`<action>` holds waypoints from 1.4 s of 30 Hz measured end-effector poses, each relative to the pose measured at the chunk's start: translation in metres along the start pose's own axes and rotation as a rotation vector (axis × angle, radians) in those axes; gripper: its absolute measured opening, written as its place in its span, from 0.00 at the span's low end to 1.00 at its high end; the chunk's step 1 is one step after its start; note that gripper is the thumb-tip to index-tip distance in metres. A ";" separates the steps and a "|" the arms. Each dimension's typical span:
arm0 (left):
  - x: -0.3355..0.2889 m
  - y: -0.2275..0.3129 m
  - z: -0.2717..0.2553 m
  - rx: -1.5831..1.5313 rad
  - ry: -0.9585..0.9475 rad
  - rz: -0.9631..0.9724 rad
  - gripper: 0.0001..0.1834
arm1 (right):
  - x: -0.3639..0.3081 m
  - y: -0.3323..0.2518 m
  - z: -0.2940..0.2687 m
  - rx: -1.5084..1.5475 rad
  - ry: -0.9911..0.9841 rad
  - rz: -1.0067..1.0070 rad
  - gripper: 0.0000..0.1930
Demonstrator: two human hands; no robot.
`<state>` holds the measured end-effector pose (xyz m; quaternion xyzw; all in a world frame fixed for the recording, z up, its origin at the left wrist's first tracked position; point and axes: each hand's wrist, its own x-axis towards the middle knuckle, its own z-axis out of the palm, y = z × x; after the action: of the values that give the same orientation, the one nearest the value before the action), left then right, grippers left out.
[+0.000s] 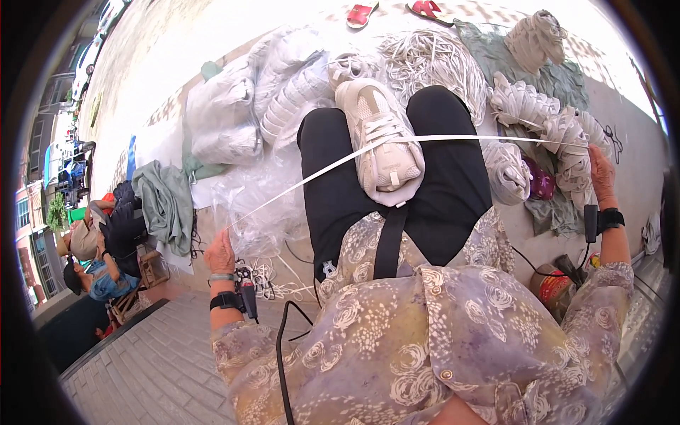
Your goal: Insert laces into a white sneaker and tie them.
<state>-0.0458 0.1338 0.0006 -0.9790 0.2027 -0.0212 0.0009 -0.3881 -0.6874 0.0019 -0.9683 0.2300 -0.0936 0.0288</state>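
Note:
A beige sneaker (382, 117) rests between my black-trousered knees, its toe pointing away from me. White lace runs through its lower eyelets, and the two loose ends of the shoelace (304, 178) come out near the tongue and stretch wide to both sides. Low on the left, my left hand (220, 253) pinches one end, with the fingers closed. My right hand (603, 170), far out to the right and higher, grips the other end, also closed. Both lengths look taut, and they cross over the sneaker's tongue.
A heap of loose white laces (432, 64) lies beyond my knees. Clear plastic bags (227, 113) with pale bundles sit left of it; rolled white bundles (520, 103) lie right. Green-grey cloth (164, 202) is at left. Red slippers (361, 14) stand far off. People (106, 276) sit at far left.

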 end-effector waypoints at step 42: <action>0.109 0.287 -0.015 -1.188 -0.125 0.070 0.13 | 0.068 -0.375 0.072 1.720 -0.315 0.388 0.05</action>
<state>-0.0607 -0.1728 0.0166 -0.8041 0.2115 0.1535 -0.5339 -0.1495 -0.3819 -0.0199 -0.5574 0.2334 -0.0933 0.7913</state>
